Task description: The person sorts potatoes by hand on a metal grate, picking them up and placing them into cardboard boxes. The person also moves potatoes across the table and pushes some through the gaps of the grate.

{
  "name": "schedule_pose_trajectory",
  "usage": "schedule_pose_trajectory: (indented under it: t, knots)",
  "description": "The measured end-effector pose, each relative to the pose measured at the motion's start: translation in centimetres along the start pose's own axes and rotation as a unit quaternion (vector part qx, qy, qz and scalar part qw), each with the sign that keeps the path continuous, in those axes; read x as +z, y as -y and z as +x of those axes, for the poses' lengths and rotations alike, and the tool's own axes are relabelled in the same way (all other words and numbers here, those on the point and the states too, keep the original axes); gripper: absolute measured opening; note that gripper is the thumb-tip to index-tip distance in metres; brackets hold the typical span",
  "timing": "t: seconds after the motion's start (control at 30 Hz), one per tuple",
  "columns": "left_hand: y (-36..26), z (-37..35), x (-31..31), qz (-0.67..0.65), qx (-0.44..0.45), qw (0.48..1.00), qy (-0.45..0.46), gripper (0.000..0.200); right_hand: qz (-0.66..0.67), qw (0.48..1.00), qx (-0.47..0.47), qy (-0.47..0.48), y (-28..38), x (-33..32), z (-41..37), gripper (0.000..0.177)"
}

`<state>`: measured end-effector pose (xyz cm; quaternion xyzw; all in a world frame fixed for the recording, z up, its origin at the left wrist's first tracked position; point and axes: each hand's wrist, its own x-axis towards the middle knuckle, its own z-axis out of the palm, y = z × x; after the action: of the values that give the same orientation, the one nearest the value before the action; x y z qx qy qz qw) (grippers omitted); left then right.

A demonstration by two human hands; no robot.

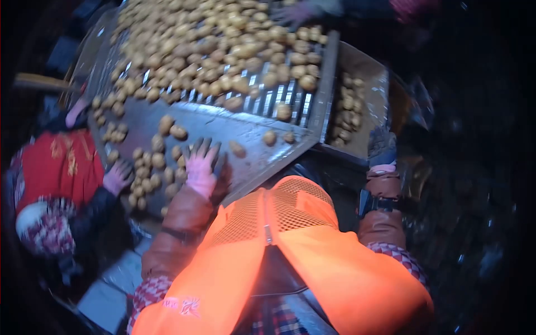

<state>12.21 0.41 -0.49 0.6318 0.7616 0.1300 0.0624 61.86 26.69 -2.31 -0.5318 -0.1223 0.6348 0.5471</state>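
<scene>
My left hand (201, 168), in a pink glove with grey fingertips, rests spread on the sloping metal tray (243, 131), beside several potatoes (158, 161) on its left. At the right, my right hand (382, 151), in a dark grey glove, is at the outer edge of the cardboard box (363, 58), which has potatoes in its far part. Its fingers are too dark and blurred to make out, and whether they grip the edge does not show. Above the tray, a roller table (271, 100) carries a thick layer of potatoes.
A co-worker in a red apron (61, 162) stands at the left, with a pink-gloved hand (118, 177) by the potatoes on the tray. Another person's gloved hand (293, 13) reaches over the potatoes at the top. A pale sheet (114, 290) lies at the lower left.
</scene>
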Motion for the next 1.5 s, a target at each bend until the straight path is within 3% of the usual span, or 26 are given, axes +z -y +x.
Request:
schedule_pose_trajectory:
  t: [0.07,0.13,0.17,0.27,0.3,0.33,0.37,0.4,0.47,0.53,0.57,0.63,0.77,0.83,0.87,0.93,1.0,1.07,1.13,1.2,1.27,1.4,1.47,1.5]
  knots:
    - [2.7,-0.6,-0.8,0.031,-0.071,0.997,-0.014,0.046,-0.192,0.968,0.079,0.141,-2.8,7.6,-3.9,0.062]
    - [5.7,-1.9,-1.0,0.046,-0.309,0.945,-0.094,0.053,-0.337,0.902,0.079,0.260,-4.2,13.2,-5.2,0.059]
    - [6.8,-3.1,-1.0,0.045,-0.318,0.942,-0.094,0.053,-0.290,0.902,0.090,0.306,-5.6,14.1,-3.6,0.043]
    - [8.2,-6.3,-0.1,0.006,-0.375,0.926,-0.044,0.061,-0.244,0.888,0.132,0.366,-8.3,18.7,-1.5,0.054]
    - [7.9,-7.6,0.6,0.023,-0.366,0.930,0.018,0.063,-0.383,0.853,0.006,0.355,-10.6,19.7,-2.3,0.050]
    - [7.5,-8.7,1.0,0.040,-0.354,0.931,0.081,0.064,-0.507,0.787,-0.122,0.330,-13.4,21.1,-4.0,0.046]
    - [6.3,-8.9,1.0,0.067,-0.322,0.938,0.114,0.063,-0.679,0.627,-0.199,0.326,-15.0,23.0,-7.0,0.043]
    - [5.2,-9.3,1.3,0.064,-0.324,0.937,0.112,0.063,-0.809,0.428,-0.266,0.302,-16.1,24.7,-10.5,0.041]
    - [3.8,-9.7,2.0,0.114,-0.345,0.926,0.104,0.063,-0.820,0.315,-0.317,0.357,-18.0,25.2,-15.7,0.050]
    - [3.2,-10.1,2.2,0.105,-0.330,0.935,0.072,0.066,-0.635,0.499,-0.216,0.548,-20.9,23.0,-15.9,0.048]
    - [2.7,-10.1,1.8,0.118,-0.318,0.938,0.069,0.066,-0.635,0.495,-0.216,0.552,-21.4,22.3,-15.8,0.048]
    - [2.8,-10.0,1.4,0.131,-0.310,0.940,0.062,0.067,-0.582,0.489,0.046,0.648,-21.1,22.8,-16.7,0.046]
    - [2.2,-9.8,1.0,0.123,-0.314,0.938,0.085,0.070,-0.587,0.483,0.025,0.649,-21.3,22.0,-15.3,0.050]
    - [1.8,-9.9,0.9,0.097,-0.332,0.935,0.081,0.071,-0.562,0.536,0.133,0.616,-19.7,23.2,-16.2,0.045]
    - [1.4,-9.8,1.0,0.056,-0.329,0.942,0.042,0.071,-0.560,0.531,0.134,0.622,-20.2,22.8,-15.7,0.045]
    - [0.6,-9.4,0.6,0.014,-0.325,0.946,0.006,0.070,-0.546,0.626,0.014,0.556,-20.6,22.1,-14.6,0.030]
    - [-0.6,-8.8,-0.6,-0.040,-0.158,0.987,-0.014,0.065,-0.506,0.684,-0.146,0.505,-17.9,23.3,-13.6,0.025]
    - [-1.0,-8.9,-0.4,-0.009,-0.124,0.992,0.020,0.060,-0.494,0.769,-0.154,0.375,-14.4,26.8,-11.7,0.034]
    - [-0.7,-9.0,-0.5,-0.023,-0.148,0.989,0.002,0.056,-0.503,0.725,-0.341,0.322,-14.0,27.5,-1.9,0.043]
    - [-0.9,-9.0,-0.6,-0.027,-0.153,0.988,-0.002,0.056,-0.641,0.641,-0.344,0.246,-9.9,31.2,-3.0,0.056]
    - [-0.8,-8.7,-0.3,-0.017,-0.161,0.987,-0.006,0.055,-0.763,0.485,-0.372,0.209,-11.4,31.8,-2.2,0.069]
    - [-0.5,-8.4,0.3,-0.016,-0.150,0.988,-0.027,0.053,-0.768,0.503,-0.335,0.214,-11.1,32.8,-1.2,0.055]
    - [-0.4,-8.5,0.2,-0.018,-0.141,0.989,-0.032,0.052,-0.713,0.577,-0.308,0.253,-12.1,32.1,2.1,0.061]
    - [-0.4,-8.5,0.2,-0.017,-0.145,0.989,-0.025,0.052,-0.557,0.742,-0.160,0.337,-13.4,31.3,5.3,0.046]
